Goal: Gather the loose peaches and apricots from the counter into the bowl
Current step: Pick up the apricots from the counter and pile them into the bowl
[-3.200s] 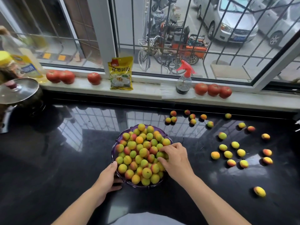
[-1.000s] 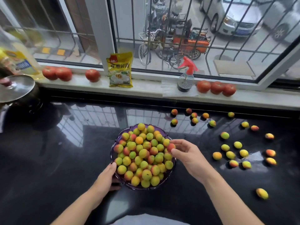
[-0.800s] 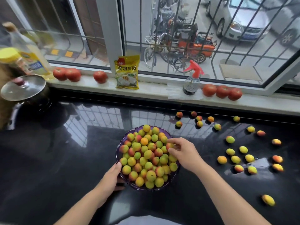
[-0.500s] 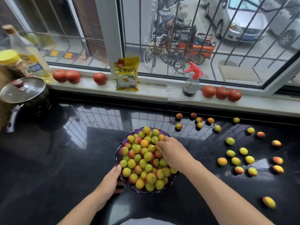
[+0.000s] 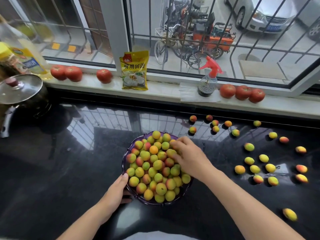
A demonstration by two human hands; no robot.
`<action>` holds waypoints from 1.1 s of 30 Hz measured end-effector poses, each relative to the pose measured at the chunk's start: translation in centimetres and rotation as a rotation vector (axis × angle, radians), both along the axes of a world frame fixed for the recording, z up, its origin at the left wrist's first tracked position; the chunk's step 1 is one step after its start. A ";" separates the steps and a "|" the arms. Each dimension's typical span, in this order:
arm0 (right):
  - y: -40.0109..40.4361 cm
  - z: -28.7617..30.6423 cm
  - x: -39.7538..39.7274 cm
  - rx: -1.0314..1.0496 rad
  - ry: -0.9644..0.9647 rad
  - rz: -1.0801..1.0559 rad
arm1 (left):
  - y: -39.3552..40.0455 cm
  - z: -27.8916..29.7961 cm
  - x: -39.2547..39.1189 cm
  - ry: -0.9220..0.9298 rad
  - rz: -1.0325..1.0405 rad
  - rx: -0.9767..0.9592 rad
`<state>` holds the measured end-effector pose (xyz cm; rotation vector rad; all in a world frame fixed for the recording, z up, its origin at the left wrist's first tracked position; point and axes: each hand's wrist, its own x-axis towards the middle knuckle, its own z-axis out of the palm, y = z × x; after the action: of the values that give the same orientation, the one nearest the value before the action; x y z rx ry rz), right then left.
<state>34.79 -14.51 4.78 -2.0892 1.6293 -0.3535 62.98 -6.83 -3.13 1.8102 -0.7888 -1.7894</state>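
A glossy black counter [image 5: 52,170] is seen near; a pale sill [image 5: 164,94] runs along the far side below a barred window [image 5: 190,32], w/ daylight reflected on the counter.

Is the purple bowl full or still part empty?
Full: the purple bowl is heaped with fruit above its rim.
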 end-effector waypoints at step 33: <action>6.1 -0.5 -4.7 0.107 -0.351 -0.464 | -0.2 0.3 0.3 0.064 0.030 -0.008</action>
<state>30.12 -8.45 4.23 -1.4537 1.8456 -0.7214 63.25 -7.08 -2.80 1.7421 -0.7391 -1.8125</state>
